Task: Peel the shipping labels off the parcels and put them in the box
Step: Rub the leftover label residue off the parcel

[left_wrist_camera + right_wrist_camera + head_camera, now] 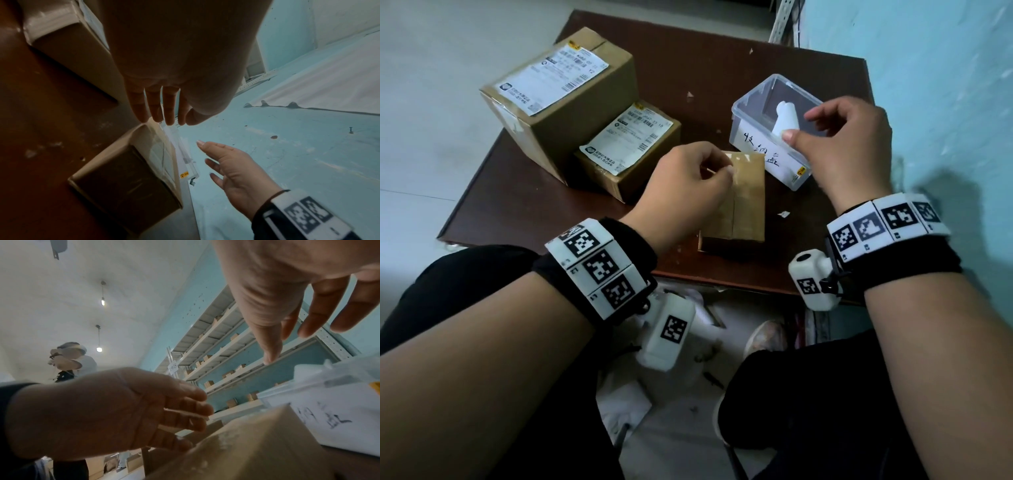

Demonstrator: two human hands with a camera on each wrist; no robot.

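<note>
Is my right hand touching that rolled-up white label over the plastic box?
Cannot tell. In the head view the right hand overlaps the rolled label above the plastic box, but the right wrist view shows spread fingers, no clear contact.
</note>
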